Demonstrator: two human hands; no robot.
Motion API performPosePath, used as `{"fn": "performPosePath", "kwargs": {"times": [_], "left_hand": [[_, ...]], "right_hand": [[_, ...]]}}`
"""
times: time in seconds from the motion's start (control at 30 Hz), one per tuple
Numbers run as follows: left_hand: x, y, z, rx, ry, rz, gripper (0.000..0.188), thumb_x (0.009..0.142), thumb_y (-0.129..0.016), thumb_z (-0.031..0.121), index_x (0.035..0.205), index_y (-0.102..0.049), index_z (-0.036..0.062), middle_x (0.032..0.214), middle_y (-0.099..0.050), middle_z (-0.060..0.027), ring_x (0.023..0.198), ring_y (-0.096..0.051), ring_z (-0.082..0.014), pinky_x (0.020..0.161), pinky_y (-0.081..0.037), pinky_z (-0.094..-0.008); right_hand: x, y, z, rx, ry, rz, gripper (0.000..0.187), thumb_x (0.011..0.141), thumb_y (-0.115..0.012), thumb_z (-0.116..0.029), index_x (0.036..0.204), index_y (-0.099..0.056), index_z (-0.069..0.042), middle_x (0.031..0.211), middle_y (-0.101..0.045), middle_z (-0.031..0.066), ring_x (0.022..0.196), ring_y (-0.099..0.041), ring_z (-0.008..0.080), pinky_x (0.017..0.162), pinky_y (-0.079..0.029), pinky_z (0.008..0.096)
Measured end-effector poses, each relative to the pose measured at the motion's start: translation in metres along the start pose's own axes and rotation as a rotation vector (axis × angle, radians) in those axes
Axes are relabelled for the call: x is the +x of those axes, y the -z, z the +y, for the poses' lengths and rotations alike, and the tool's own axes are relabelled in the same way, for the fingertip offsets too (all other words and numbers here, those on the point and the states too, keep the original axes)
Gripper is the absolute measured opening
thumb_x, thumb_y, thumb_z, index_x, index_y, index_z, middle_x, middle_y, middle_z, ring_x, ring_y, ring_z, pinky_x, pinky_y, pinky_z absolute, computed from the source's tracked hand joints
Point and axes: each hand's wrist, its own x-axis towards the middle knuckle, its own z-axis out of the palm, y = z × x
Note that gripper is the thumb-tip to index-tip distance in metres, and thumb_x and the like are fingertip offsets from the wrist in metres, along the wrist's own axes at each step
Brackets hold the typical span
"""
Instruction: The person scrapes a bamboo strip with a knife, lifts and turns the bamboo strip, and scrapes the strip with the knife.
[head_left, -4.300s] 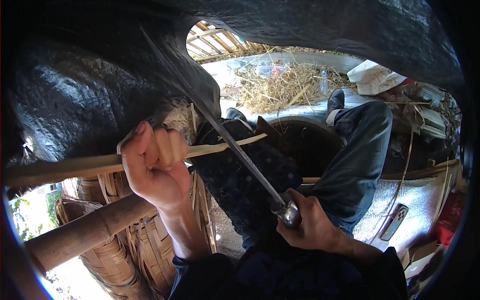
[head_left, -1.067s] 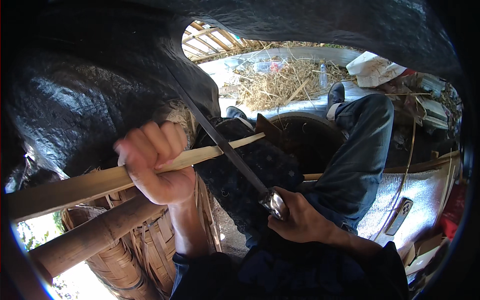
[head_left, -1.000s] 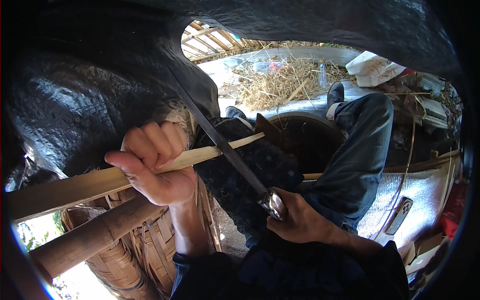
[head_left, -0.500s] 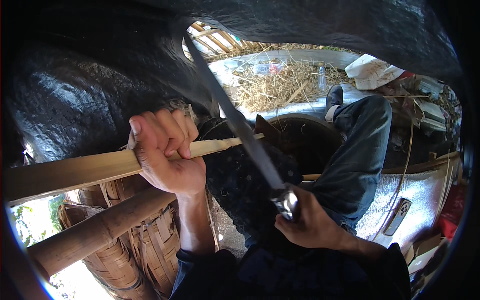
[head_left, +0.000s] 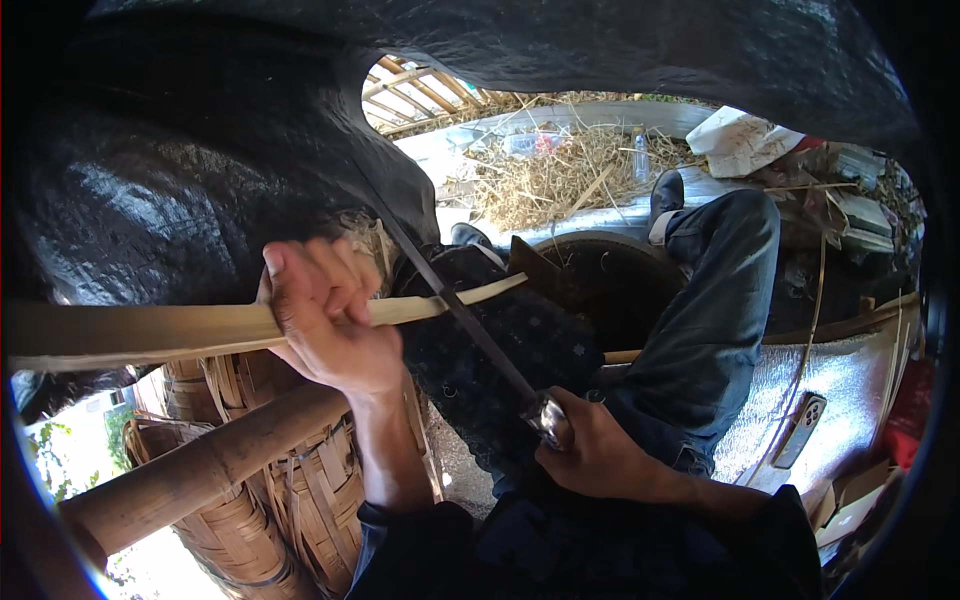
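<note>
My left hand is closed around a long pale bamboo strip, which runs in from the left edge and ends in a thin tip above my lap. In my right hand is the handle of a long-bladed knife, its metal collar showing at the thumb. The dark blade slants up and to the left and crosses the strip just right of my left hand. Whether the edge bites into the bamboo I cannot tell. The blade's far end fades against the black sheet.
Black plastic sheeting hangs over the left and top. Below the strip lie a thick bamboo pole and woven bamboo baskets. Dry straw is heaped ahead, near my jeans-clad leg. At right, a phone lies on silvery sheeting.
The knife has come down and left onto the strip, its blade now narrower to view. My left hand has shifted slightly down, and the strip's near part looks more level.
</note>
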Motion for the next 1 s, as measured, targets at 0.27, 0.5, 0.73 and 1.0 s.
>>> {"fn": "performPosePath", "kwargs": {"times": [0.27,0.5,0.73,1.0], "left_hand": [[0.003,0.006,0.001,0.023,0.041,0.000,0.038,0.089,-0.033,0.022,0.055,-0.022,0.0138,0.047,-0.020,0.0024,0.040,-0.017,-0.0053,0.037,-0.016,-0.0188],[0.004,0.004,0.000,-0.005,0.044,0.056,0.037,0.089,-0.033,0.022,0.055,-0.022,0.0134,0.048,-0.020,0.0022,0.040,-0.017,-0.0054,0.037,-0.016,-0.0188],[0.002,0.002,0.000,0.020,0.027,0.052,0.039,0.090,-0.034,0.021,0.054,-0.023,0.0127,0.047,-0.020,0.0021,0.040,-0.016,-0.0056,0.038,-0.016,-0.0200],[0.003,0.001,0.000,-0.009,0.027,0.030,0.037,0.090,-0.032,0.021,0.054,-0.023,0.0129,0.047,-0.020,0.0018,0.040,-0.018,-0.0055,0.037,-0.017,-0.0191]], "right_hand": [[-0.002,0.013,-0.014,0.052,0.092,0.077,0.031,0.066,-0.059,0.000,0.094,-0.045,0.004,0.053,-0.052,0.0118,0.046,-0.057,0.0220,0.043,-0.042,0.0275],[-0.002,0.002,-0.001,0.046,0.077,0.079,0.030,0.066,-0.058,0.000,0.093,-0.045,0.003,0.052,-0.050,0.0101,0.048,-0.057,0.0220,0.044,-0.042,0.0280],[0.002,0.004,-0.003,0.008,0.135,0.059,0.031,0.066,-0.058,-0.001,0.093,-0.045,0.002,0.054,-0.052,0.0113,0.049,-0.058,0.0230,0.045,-0.044,0.0289],[-0.006,-0.002,-0.013,-0.058,0.264,0.289,0.034,0.065,-0.060,-0.002,0.094,-0.044,0.004,0.056,-0.054,0.0125,0.049,-0.059,0.0239,0.046,-0.047,0.0268]]}}
